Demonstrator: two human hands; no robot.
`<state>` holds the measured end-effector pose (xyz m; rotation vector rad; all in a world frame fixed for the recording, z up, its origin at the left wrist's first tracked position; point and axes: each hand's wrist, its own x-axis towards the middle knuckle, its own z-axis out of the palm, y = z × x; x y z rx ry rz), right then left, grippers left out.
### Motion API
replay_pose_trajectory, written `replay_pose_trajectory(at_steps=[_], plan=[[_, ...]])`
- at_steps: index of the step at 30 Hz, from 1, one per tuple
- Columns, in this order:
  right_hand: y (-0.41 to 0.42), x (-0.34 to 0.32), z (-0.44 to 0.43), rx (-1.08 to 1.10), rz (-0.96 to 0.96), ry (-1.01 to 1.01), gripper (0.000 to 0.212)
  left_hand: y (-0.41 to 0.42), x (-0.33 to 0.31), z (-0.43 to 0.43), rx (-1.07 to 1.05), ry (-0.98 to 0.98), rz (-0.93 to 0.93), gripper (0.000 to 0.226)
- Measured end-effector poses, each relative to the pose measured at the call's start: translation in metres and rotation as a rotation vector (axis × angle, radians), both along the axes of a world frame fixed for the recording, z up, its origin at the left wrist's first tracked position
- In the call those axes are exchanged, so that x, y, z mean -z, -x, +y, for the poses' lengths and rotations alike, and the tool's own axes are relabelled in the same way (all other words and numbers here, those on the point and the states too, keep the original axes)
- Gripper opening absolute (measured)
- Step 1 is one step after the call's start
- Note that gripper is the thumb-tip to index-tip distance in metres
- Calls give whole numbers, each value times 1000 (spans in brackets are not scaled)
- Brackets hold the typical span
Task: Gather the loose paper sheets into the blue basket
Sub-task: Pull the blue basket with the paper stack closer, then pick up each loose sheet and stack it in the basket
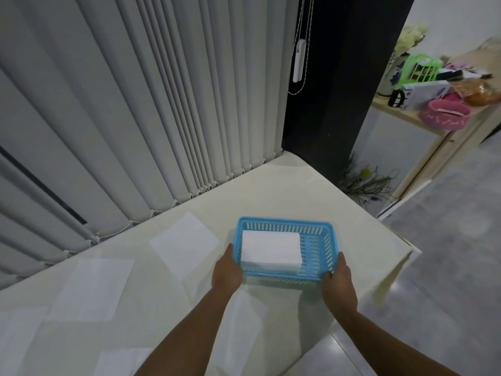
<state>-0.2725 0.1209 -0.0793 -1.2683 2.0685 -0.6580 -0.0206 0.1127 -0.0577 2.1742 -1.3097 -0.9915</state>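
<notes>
The blue basket [322, 240] is a slotted plastic tray held just above the cream table [284, 191]. A white stack of paper [271, 251] lies in its left half. My left hand [226, 272] grips the basket's near left corner. My right hand [340, 283] grips its near right corner, thumb over the rim. Loose white sheets lie flat on the table: one sheet [184, 240] left of the basket, another sheet [92, 289] farther left, a third sheet [238, 327] under my left forearm, and more at the bottom left.
Grey vertical blinds [122, 118] hang along the table's far side. The table's right edge [401, 248] drops to a grey floor. A wooden shelf [439, 109] with a green basket and pink items stands at the far right.
</notes>
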Motion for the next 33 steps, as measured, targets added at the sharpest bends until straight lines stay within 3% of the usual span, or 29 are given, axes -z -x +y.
replay_pose_trajectory(at_steps=[6,9,14,18,26,33], plan=[[-6,-1,4,31,44,9,61,-19,5,18,-17,27,30,47],[-18,-11,8,27,307,67,66,-31,8,28,-24,41,18,43],[-62,-24,20,-257,514,448,57,-56,14,49,-46,44,-37,42],[-110,-29,25,-515,596,569,51,-77,18,65,-50,18,-107,40],[-184,-23,12,-967,688,481,59,-94,18,107,-38,-162,-241,58],[-221,-14,2,-1362,908,208,63,-81,25,144,55,-219,-346,57]])
